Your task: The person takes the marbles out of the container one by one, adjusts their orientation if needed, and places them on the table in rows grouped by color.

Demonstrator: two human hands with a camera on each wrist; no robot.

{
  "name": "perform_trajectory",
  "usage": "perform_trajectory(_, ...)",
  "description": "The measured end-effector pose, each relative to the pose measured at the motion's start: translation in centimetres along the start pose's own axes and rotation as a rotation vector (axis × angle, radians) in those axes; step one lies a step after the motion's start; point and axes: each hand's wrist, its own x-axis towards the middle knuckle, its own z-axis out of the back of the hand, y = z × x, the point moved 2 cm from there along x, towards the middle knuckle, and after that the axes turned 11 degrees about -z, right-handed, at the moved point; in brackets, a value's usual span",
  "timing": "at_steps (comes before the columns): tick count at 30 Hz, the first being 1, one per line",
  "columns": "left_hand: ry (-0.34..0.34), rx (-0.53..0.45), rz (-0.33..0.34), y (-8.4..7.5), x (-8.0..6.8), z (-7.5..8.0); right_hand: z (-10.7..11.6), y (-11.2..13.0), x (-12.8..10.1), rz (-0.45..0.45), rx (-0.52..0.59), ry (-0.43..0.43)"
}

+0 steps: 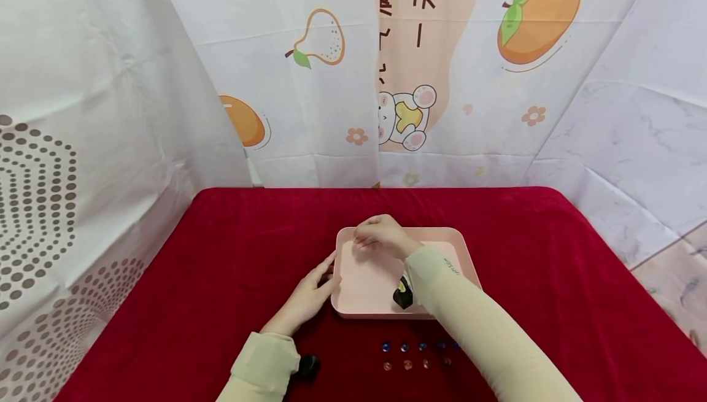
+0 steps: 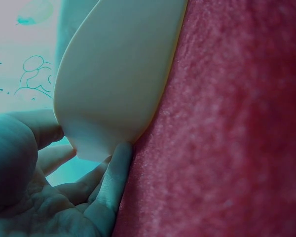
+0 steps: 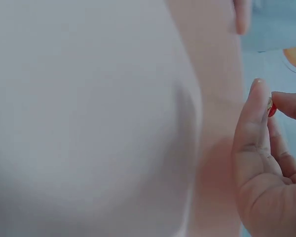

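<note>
A pink tray (image 1: pixel 364 279) lies on the red cloth (image 1: pixel 248 248) at the table's middle. My right hand (image 1: pixel 366 242) hovers over the tray's far left corner. In the right wrist view, that hand (image 3: pixel 269 100) pinches a small red bead (image 3: pixel 272 109) between thumb and forefinger above the tray's floor (image 3: pixel 89 123). My left hand (image 1: pixel 330 269) rests on the cloth, its straight fingers against the tray's left edge. The left wrist view shows one of its fingers (image 2: pixel 113 173) touching the tray's rim (image 2: pixel 113 79). It holds nothing.
Near the table's front edge lie two short rows of small beads, blue ones (image 1: pixel 404 347) behind and reddish ones (image 1: pixel 407 364) in front. Printed white curtains (image 1: pixel 309 83) close off the back and both sides. The cloth to the left and right is bare.
</note>
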Motion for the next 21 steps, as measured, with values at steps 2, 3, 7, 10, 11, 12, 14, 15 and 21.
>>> perform_trajectory(2, 0.0, 0.006, -0.002, 0.1, 0.0, 0.0, 0.4, 0.3, -0.3, 0.008, 0.014, 0.002)
perform_trajectory(3, -0.001, 0.007, -0.003, 0.1, 0.0, 0.0, 0.5, 0.4, -0.5, 0.011, 0.017, 0.003)
perform_trajectory(7, -0.002, 0.005, -0.007, 0.1, 0.0, 0.0, 1.1, 1.1, -1.4, 0.035, 0.025, 0.021)
perform_trajectory(10, -0.004, 0.004, -0.007, 0.0, 0.0, 0.0, 1.3, 1.6, -2.1, 0.05, 0.029, 0.04)
perform_trajectory(11, -0.004, 0.005, -0.007, 0.0, 0.0, 0.0, 1.4, 1.7, -2.3, 0.05, 0.034, 0.048)
perform_trajectory(12, -0.004, 0.006, -0.006, 0.0, 0.0, 0.0, 1.5, 1.8, -2.5, 0.052, 0.038, 0.058)
perform_trajectory(14, -0.003, 0.006, -0.002, -0.1, -0.1, 0.0, 1.8, 2.0, -2.9, 0.054, 0.055, 0.077)
perform_trajectory(15, -0.002, 0.005, -0.001, -0.1, -0.1, 0.0, 1.9, 2.0, -3.1, 0.057, 0.061, 0.086)
perform_trajectory(21, -0.004, -0.009, 0.004, -0.2, -0.2, 0.0, 2.7, 1.9, -4.1, 0.059, 0.092, 0.12)
